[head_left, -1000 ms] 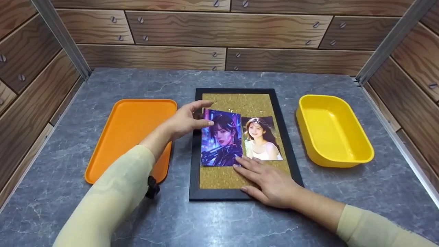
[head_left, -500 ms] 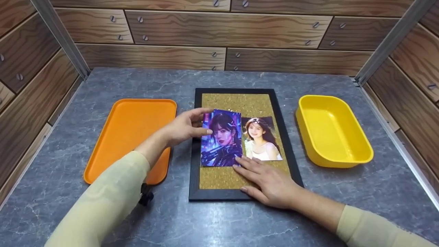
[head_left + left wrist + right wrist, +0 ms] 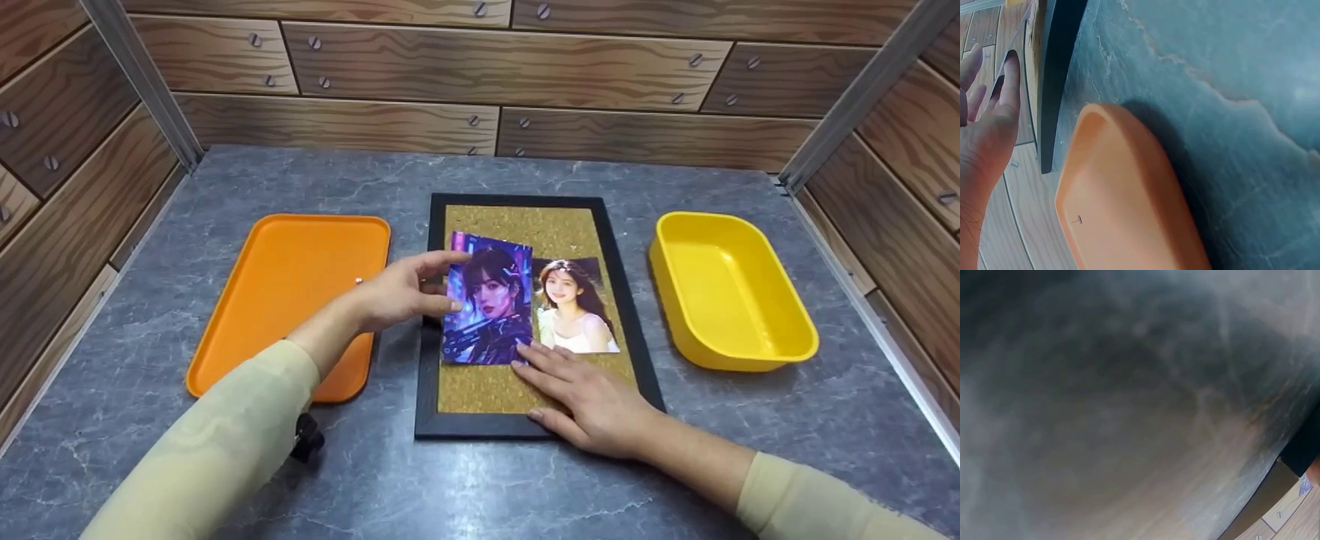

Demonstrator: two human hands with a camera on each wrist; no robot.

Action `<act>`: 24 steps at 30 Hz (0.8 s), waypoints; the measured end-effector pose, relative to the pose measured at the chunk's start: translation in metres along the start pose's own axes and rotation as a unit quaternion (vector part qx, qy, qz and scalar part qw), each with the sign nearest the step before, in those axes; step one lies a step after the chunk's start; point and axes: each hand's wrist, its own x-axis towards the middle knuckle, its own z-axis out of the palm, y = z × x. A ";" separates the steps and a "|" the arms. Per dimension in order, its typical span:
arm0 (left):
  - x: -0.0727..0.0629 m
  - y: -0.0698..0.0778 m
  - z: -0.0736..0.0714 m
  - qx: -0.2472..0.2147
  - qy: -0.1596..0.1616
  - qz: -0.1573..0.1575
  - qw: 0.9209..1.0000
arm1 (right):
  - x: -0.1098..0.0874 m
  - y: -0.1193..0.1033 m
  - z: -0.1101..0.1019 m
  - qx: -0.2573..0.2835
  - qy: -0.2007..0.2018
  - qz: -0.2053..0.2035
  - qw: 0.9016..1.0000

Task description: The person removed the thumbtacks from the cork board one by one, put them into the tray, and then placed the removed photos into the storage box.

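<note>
A purple picture print [image 3: 487, 315] of a dark-haired figure lies on the left of a black-framed cork board [image 3: 517, 386], its upper left corner slightly raised. My left hand [image 3: 401, 292] holds its left edge, thumb and index finger over the front; the other fingers are partly hidden. The left wrist view shows the print's thin edge at the left hand [image 3: 994, 140]. My right hand [image 3: 589, 397] lies flat, fingertips on the print's lower right corner and palm over the board's near frame. A photo [image 3: 574, 322] of a person in white lies alongside the purple print.
Left of the board stands an orange tray [image 3: 300, 285]; the left wrist view shows a small pin [image 3: 1078, 219] in it. A yellow bin [image 3: 727, 292] stands to the right. Wood-patterned walls [image 3: 495, 67] surround the grey marbled table [image 3: 465, 487].
My left hand has slid toward me along the purple print's left edge, and its upper left corner now shows. My right hand stays in place.
</note>
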 end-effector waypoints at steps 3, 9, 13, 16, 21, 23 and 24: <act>-0.005 -0.001 0.001 0.008 0.002 -0.006 1.000 | 0.001 0.000 0.000 0.000 -0.002 0.001 1.000; -0.011 -0.005 0.002 0.005 -0.007 -0.005 1.000 | 0.001 -0.001 0.000 0.000 -0.002 0.001 1.000; -0.013 -0.008 0.002 -0.010 -0.007 -0.004 1.000 | 0.001 -0.001 0.000 0.002 -0.002 0.001 1.000; -0.013 -0.008 0.003 -0.014 -0.006 -0.007 1.000 | 0.000 -0.001 0.000 0.005 -0.005 0.002 1.000; -0.012 -0.008 0.005 -0.013 -0.009 -0.002 1.000 | 0.000 0.000 0.001 0.004 0.002 -0.001 1.000; -0.011 -0.008 0.005 -0.014 -0.013 -0.001 1.000 | 0.000 0.000 0.001 0.001 0.007 -0.006 1.000; -0.011 -0.008 0.006 -0.015 -0.014 -0.002 1.000 | 0.000 0.000 0.001 -0.001 0.008 -0.007 1.000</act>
